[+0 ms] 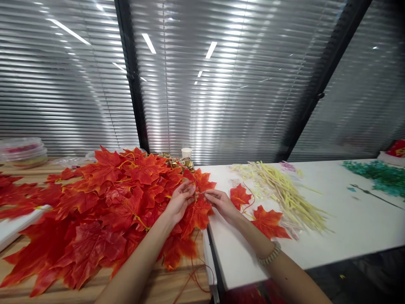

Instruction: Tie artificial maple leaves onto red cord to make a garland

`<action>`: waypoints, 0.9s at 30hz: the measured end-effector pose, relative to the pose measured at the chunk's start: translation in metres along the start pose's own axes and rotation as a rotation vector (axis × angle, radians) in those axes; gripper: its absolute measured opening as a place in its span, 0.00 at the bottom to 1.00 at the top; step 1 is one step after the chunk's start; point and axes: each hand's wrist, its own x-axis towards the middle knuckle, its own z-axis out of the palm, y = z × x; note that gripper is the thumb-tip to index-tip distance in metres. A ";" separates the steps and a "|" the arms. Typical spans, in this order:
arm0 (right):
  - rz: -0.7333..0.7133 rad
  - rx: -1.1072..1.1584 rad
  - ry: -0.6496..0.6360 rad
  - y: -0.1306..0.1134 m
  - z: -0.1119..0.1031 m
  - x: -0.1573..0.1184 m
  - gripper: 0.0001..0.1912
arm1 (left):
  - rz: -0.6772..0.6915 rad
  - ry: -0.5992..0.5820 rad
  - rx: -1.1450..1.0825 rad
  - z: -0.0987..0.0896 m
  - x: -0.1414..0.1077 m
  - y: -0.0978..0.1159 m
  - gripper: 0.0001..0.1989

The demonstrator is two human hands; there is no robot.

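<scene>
My left hand [182, 199] is closed in a pinch at the right side of a large heap of red-orange artificial maple leaves [104, 211]. Close beside it, my right hand [221, 203] pinches with thumb and fingertips at a thin cord or stem running between both hands. One maple leaf [198, 216] hangs just below the fingers, and another leaf [204, 180] shows behind them. My fingers partly hide what they grip. Thin red cord [193, 274] trails down onto the wooden table. Two single leaves, one nearer [270, 223] and one farther [239, 196], lie right of my hands.
Yellow stems [284, 194] lie bundled on the white table [344, 228], with teal foliage [379, 177] at far right. A paper cup [186, 153] and gold wrappers [182, 164] stand behind the leaves. Plastic tubs [23, 152] sit far left. A gap divides the tables.
</scene>
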 end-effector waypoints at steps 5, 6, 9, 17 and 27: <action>0.020 0.045 0.034 -0.005 0.002 -0.001 0.15 | 0.008 -0.007 0.000 -0.001 0.001 -0.001 0.13; 0.027 0.052 0.033 -0.006 0.002 -0.001 0.15 | 0.010 -0.006 -0.002 -0.001 0.001 -0.001 0.13; 0.054 0.087 0.038 -0.007 0.003 -0.002 0.15 | 0.011 -0.004 -0.002 -0.001 0.001 -0.002 0.13; 0.068 0.145 0.048 -0.007 0.002 -0.002 0.14 | 0.002 -0.035 0.020 -0.003 0.002 -0.002 0.12; 0.051 0.134 0.037 -0.003 0.000 0.000 0.12 | 0.009 -0.051 -0.003 -0.003 0.003 -0.001 0.13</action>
